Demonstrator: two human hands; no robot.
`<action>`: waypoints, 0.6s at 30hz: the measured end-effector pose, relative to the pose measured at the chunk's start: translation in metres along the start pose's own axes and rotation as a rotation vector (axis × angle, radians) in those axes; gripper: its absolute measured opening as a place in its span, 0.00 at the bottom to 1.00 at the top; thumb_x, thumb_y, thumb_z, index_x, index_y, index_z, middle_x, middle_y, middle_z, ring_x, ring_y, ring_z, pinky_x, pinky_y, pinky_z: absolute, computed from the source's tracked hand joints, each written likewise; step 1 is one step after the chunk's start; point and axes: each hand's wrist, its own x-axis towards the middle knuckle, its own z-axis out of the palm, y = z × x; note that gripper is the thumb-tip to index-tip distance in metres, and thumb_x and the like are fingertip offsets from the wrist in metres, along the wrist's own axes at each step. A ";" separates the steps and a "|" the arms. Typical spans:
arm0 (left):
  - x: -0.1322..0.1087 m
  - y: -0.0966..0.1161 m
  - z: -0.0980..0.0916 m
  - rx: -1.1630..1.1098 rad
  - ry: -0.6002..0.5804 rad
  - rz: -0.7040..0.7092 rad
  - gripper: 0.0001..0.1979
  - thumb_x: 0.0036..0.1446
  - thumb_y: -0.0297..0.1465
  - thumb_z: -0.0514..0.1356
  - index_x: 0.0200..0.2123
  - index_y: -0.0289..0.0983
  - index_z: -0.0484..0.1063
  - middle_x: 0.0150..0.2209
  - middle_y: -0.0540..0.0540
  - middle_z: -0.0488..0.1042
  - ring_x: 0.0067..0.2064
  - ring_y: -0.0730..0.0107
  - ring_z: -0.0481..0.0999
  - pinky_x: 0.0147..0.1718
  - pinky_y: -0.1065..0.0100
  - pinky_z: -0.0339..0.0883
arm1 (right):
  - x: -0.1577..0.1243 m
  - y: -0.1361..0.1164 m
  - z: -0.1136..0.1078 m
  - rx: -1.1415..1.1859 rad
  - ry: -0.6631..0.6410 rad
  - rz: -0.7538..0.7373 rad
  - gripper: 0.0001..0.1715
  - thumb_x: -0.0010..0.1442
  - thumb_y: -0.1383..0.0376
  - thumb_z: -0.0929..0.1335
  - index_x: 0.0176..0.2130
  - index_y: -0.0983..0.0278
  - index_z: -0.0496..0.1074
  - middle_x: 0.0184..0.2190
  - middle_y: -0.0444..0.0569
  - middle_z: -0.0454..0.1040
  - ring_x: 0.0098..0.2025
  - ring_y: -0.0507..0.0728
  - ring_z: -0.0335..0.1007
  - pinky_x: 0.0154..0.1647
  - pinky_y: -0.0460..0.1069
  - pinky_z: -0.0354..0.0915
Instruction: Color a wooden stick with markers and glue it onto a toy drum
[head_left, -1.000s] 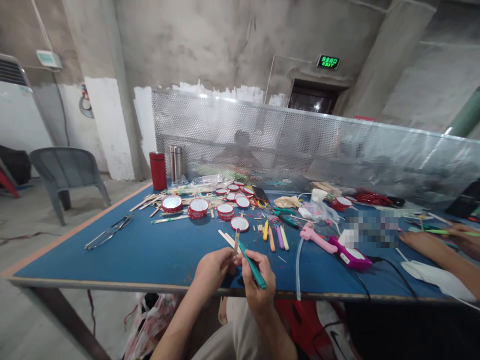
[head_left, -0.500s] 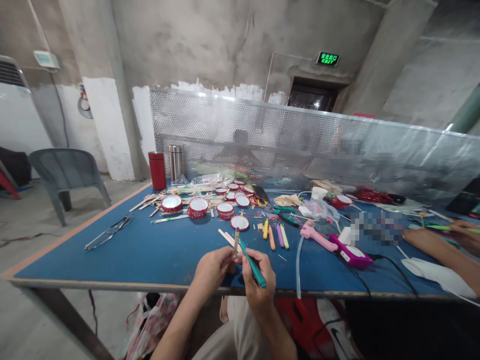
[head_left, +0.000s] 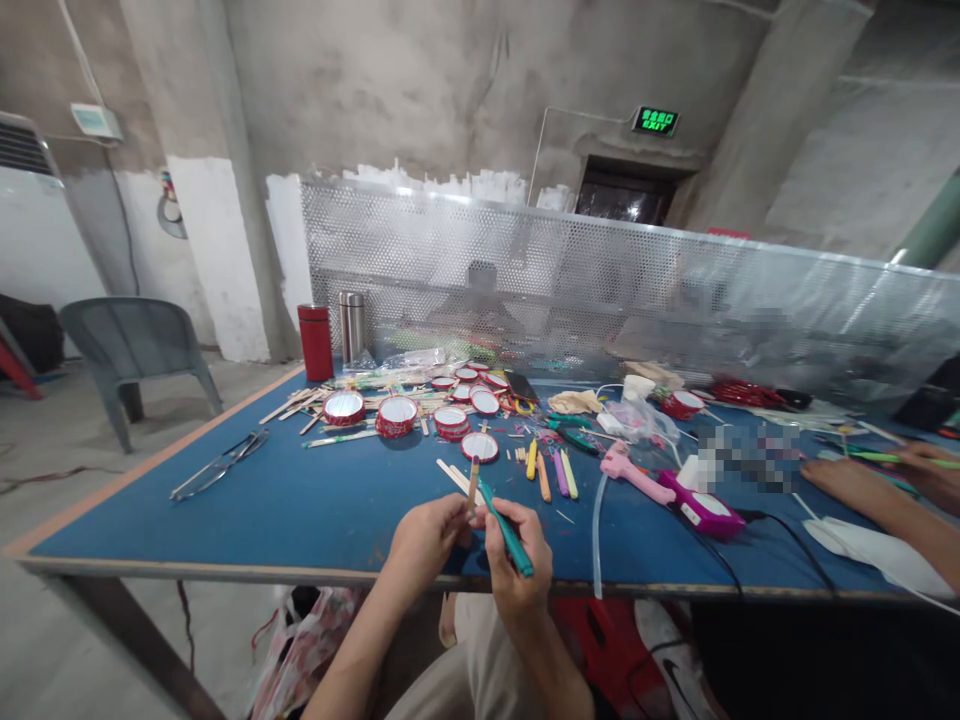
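A: What's in hand at the near edge of the blue table (head_left: 247, 515)?

B: The left hand (head_left: 425, 537) pinches a wooden craft stick (head_left: 472, 483) upright, fingers closed round its lower end. The right hand (head_left: 519, 562) grips a teal marker (head_left: 506, 533) like a pen, its tip touching the stick's side. I'd judge the stick is being coloured.

A: And the next stroke?

B: It likely calls for a steady stick and the tip drawn along the narrow face without slipping off.

A: What lies around?

B: Beyond the hands, loose coloured sticks (head_left: 550, 471), plain sticks (head_left: 455, 476), small red-rimmed drums (head_left: 396, 414) and a pink glue gun (head_left: 637, 478). Scissors (head_left: 217, 464) sit well to the left, a red flask (head_left: 316, 341) at the far edge.

A: Anything in the way?

B: A clear tube (head_left: 597, 530) hangs over the edge near the right hand. Another person's arm (head_left: 877, 503) rests far right, well apart.
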 end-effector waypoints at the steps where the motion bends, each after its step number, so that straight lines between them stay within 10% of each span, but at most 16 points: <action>1: 0.000 -0.001 0.000 -0.003 0.004 0.000 0.13 0.59 0.33 0.48 0.23 0.39 0.64 0.23 0.52 0.71 0.27 0.74 0.68 0.27 0.75 0.53 | 0.000 0.000 0.000 -0.002 -0.012 -0.010 0.09 0.61 0.65 0.63 0.43 0.62 0.69 0.34 0.48 0.77 0.34 0.54 0.77 0.36 0.48 0.73; 18: -0.001 -0.002 0.001 -0.012 0.013 0.008 0.13 0.58 0.34 0.48 0.23 0.39 0.63 0.23 0.52 0.71 0.26 0.74 0.68 0.26 0.75 0.53 | 0.002 -0.004 0.000 -0.011 0.001 -0.061 0.09 0.60 0.68 0.63 0.42 0.62 0.67 0.33 0.46 0.77 0.33 0.53 0.77 0.35 0.47 0.73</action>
